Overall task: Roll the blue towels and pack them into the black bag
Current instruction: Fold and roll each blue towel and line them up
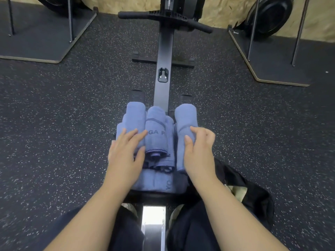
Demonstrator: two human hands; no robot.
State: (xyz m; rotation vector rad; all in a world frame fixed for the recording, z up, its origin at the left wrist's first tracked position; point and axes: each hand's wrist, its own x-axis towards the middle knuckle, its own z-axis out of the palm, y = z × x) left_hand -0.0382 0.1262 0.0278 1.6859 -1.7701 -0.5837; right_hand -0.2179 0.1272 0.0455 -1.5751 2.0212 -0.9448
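Taking the rowing machine's rail (164, 57) as the landmark: to its left, a flat dark platform (45, 38) with thin metal posts sits on the speckled rubber floor (54, 124). On the rail's near end, over the seat, lies a pile of rolled blue towels (155, 133), stacked in at least 2 layers, the rolls pointing along the rail. The left hand (126, 151) rests on the left side of the pile, fingers straight and spread flat over the leftmost rolls, gripping nothing. The center roll (155, 131) shows dark printed letters. On the pile's right edge, the right hand (198, 147) wraps 1 towel roll (184, 122), thumb on its left side and fingers curled over its right. Right of the rail and nearer the person, the black bag (253, 194) sits on the floor beside the right forearm, its mouth open. Farther right stands another platform (272, 66).
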